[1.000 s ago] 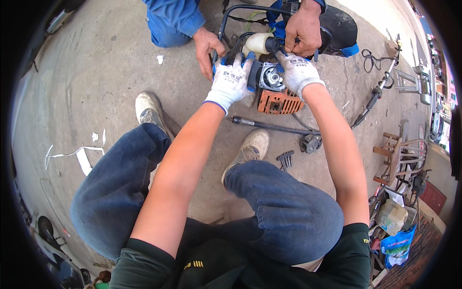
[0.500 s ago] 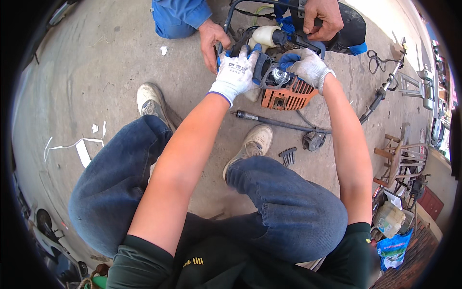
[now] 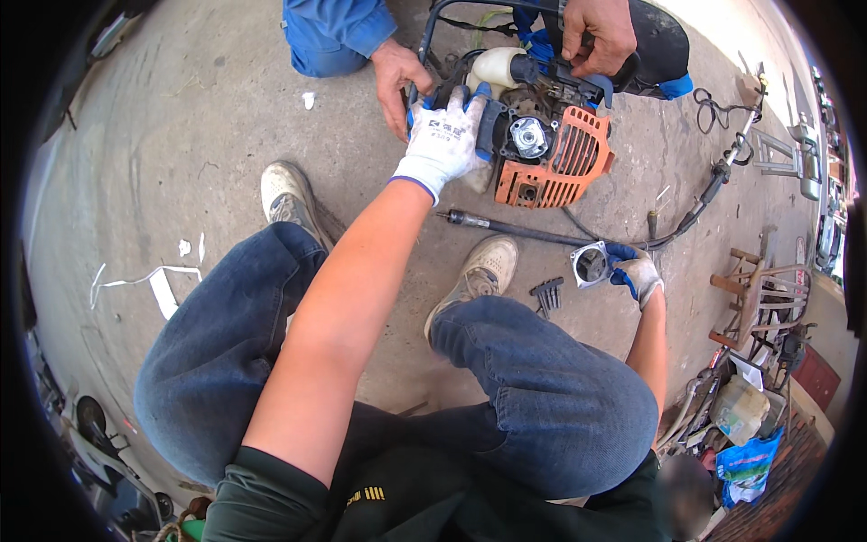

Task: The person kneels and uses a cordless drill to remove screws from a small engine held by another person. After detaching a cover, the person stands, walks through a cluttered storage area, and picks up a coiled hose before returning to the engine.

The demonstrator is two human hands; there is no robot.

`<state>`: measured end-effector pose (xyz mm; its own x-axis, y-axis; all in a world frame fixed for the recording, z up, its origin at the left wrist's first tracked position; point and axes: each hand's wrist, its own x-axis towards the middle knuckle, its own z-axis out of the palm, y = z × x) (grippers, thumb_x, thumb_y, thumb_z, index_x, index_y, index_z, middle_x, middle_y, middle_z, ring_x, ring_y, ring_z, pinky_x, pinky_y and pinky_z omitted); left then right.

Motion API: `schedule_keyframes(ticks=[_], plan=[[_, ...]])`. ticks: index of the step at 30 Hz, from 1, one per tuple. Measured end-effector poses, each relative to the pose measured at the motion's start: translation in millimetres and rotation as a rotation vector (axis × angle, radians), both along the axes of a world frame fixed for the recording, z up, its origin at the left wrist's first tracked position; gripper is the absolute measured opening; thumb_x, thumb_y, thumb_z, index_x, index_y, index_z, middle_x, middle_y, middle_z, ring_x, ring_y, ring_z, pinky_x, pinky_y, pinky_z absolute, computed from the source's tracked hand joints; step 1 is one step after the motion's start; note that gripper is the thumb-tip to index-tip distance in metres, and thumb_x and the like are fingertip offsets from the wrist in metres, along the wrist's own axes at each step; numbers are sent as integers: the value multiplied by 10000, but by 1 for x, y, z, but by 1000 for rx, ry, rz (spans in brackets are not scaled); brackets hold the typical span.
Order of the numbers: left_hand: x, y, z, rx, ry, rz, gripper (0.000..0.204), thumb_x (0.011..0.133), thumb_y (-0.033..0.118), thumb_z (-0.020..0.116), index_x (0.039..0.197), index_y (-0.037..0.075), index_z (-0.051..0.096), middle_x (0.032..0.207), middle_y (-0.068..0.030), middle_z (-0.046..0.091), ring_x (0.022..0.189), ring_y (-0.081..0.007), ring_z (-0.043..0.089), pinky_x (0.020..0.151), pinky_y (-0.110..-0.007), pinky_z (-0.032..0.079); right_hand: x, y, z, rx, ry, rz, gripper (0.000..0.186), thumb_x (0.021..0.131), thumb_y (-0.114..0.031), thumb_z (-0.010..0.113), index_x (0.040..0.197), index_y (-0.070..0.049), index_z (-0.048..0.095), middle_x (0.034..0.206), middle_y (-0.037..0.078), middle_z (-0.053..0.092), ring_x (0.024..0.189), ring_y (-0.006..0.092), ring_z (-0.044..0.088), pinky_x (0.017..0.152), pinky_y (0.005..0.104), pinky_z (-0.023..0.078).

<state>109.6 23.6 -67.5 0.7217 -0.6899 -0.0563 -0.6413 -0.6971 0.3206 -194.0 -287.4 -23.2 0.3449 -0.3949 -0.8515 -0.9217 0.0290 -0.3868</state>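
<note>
My gloved left hand (image 3: 442, 140) grips the black part on the left side of a small engine with an orange slotted cover (image 3: 564, 163), a cream tank (image 3: 492, 68) and an exposed silver hub (image 3: 527, 137). Below and right of it, low over the floor beside a long black shaft (image 3: 506, 226), my gloved right hand (image 3: 634, 271) holds a square silver housing (image 3: 590, 265) with a dark centre. A co-worker in blue sleeves steadies the engine's frame, one bare hand (image 3: 397, 86) at the left, the other (image 3: 601, 41) at the top right.
Small dark parts (image 3: 547, 294) lie between my right foot and knee. A wooden chair (image 3: 750, 298), piled bags and junk (image 3: 741, 425) stand at the right, with a metal stand (image 3: 786, 158) above them. White scraps (image 3: 163, 289) lie at the left.
My right hand has left the engine and moved down and right with the square housing, uncovering the hub and orange cover. My left hand stays on the engine, which shifted slightly right.
</note>
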Motion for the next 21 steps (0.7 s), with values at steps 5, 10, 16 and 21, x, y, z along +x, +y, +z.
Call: schedule_keyframes(ticks=[5, 10, 16, 21], plan=[[0, 2, -1, 49, 0, 0, 986, 661, 533, 730, 1454, 105, 330, 1369, -210, 468, 1217, -375, 508, 1001, -600, 351, 61, 61, 20, -345, -108, 269, 501, 816, -177, 648, 1306, -108, 567, 916, 138, 694, 753, 200, 650, 730, 331, 512], [2, 13, -1, 10, -60, 19, 998, 654, 535, 743, 1453, 106, 329, 1365, -207, 466, 1204, -376, 512, 985, -597, 360, 200, 151, 72, -470, -199, 831, 501, 872, -260, 544, 1362, -167, 504, 1014, 200, 676, 922, 352, 657, 829, 412, 496], [-6, -9, 2, -34, -34, -9, 949, 664, 502, 741, 1436, 108, 355, 1351, -203, 471, 1182, -377, 520, 976, -592, 363, 240, 139, 52, -504, -189, 1006, 476, 888, -292, 478, 1331, -123, 520, 1154, 216, 628, 1072, 367, 597, 930, 419, 459], [-1, 13, -4, -58, -83, 30, 910, 674, 475, 737, 1426, 116, 372, 1344, -203, 472, 1169, -380, 522, 974, -589, 362, 170, 134, 66, -461, -298, 526, 403, 877, -297, 563, 1214, -84, 622, 931, 215, 674, 886, 326, 666, 796, 382, 503]])
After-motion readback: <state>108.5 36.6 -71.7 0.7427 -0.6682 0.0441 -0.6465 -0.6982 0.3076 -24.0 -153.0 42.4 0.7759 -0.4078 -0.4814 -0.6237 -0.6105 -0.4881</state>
